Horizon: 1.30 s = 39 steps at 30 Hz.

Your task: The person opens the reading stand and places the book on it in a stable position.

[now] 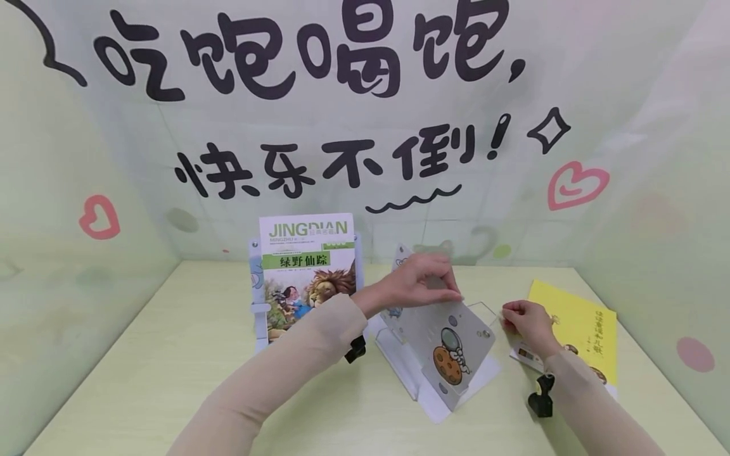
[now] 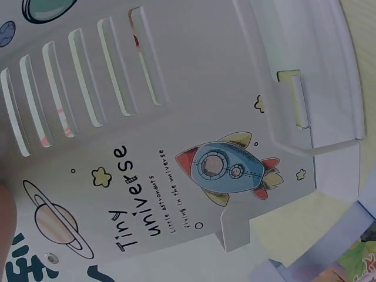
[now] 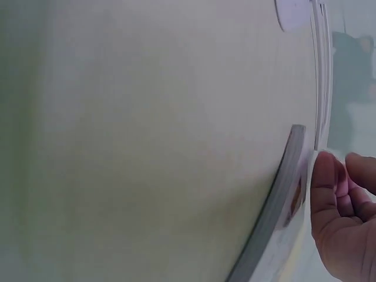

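My left hand (image 1: 424, 282) holds the top edge of a grey folding book stand (image 1: 422, 335) printed with cartoon space pictures, which leans at an angle. In the left wrist view the stand (image 2: 194, 129) shows slots, a blue rocket and the words "Tiny universe"; a blurred finger is at the left edge. My right hand (image 1: 530, 323) is beside the stand's thin wire leg (image 1: 485, 308), its fingers bent. In the right wrist view a gap shows between the thumb and bent fingers of the right hand (image 3: 346, 217), with nothing visible between them.
A yellow book (image 1: 593, 329) lies at the right, partly behind the right hand and sleeve. To the left, a storybook with a lion cover (image 1: 308, 272) stands upright in another book stand (image 1: 259, 316). Printed walls enclose the pale table (image 1: 142, 367).
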Tool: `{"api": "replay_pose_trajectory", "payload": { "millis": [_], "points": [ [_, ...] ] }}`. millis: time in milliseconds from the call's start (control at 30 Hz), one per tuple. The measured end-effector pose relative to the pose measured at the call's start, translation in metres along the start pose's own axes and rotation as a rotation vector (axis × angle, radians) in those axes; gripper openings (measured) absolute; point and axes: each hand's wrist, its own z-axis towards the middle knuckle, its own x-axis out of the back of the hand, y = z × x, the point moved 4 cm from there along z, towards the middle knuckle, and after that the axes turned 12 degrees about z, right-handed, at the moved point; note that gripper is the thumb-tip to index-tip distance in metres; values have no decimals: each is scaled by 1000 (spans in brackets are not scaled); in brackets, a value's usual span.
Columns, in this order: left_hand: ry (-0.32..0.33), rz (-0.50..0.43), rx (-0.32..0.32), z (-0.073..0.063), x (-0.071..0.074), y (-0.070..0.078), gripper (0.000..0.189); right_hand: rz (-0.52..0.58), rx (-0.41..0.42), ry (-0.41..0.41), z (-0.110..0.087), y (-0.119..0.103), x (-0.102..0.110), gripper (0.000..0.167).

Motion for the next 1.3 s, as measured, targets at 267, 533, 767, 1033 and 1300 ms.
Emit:
{"api": "replay_pose_trajectory", "payload": {
  "millis": [267,533,767,1033,1300],
  "points": [
    [-26,-48,5,-4,3,1,7,-155,20,-63,6,-4,-8,15],
    [-55,-75,27,-6,4,2,10,-405,101,-94,6,-11,-9,11],
    [-70,-70,25,-9,5,3,10,-476,78,-150,3,-12,-10,13],
    [-19,2,-59,-17,11,3,8,-411,113,-156,-11,-19,-7,16],
    [82,48,-71,-28,20,-1,5,-162,38,-184,-20,-12,-1,21]
  ]
}}
